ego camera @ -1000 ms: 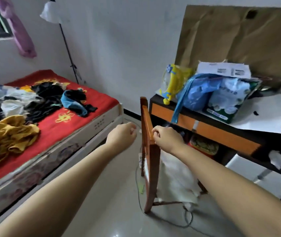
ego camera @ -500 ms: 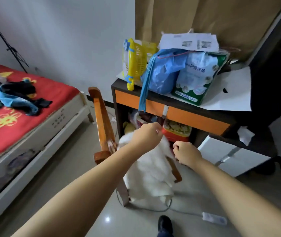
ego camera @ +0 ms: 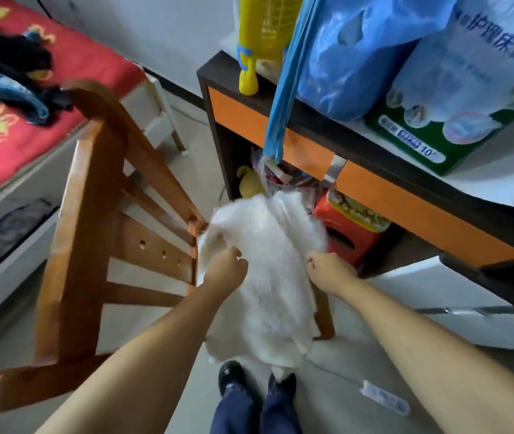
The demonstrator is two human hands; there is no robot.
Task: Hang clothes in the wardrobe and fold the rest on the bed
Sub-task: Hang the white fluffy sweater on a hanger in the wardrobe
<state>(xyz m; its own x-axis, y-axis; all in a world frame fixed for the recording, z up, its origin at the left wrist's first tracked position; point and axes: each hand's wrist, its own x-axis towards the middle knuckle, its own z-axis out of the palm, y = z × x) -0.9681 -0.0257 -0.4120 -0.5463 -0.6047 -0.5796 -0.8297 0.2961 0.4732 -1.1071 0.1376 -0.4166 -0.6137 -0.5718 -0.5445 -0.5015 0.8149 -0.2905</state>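
A white fluffy garment [ego camera: 265, 264] lies heaped on the seat of a wooden chair [ego camera: 93, 233] and spills over the seat's front edge toward the floor [ego camera: 337, 358]; both hands are on it. The left hand [ego camera: 226, 270] has its fingers curled into the fabric near the seat's left edge, close to the chair's back slats; the right hand [ego camera: 330, 270] is curled on the garment's right side, gripping the cloth at the seat's right edge; how deep either set of fingers goes into the pile cannot be told.

The chair stands between the bed [ego camera: 30, 145] and the bench [ego camera: 405, 189], its backrest toward the bed; on the bed's red cover lie dark clothes [ego camera: 11, 57] and a blue garment [ego camera: 8, 92] near its right edge. The bench has orange drawer fronts; on its top left corner stands a yellow plastic fan [ego camera: 262, 36], beside it a blue plastic bag [ego camera: 352, 57] with a strap hanging over the front edge, then a white and green package [ego camera: 468, 86]. A red stool [ego camera: 352, 230] sits under the bench, just beside the garment; a white power strip [ego camera: 384, 402] lies on the floor near the person's dark shoes [ego camera: 233, 379].
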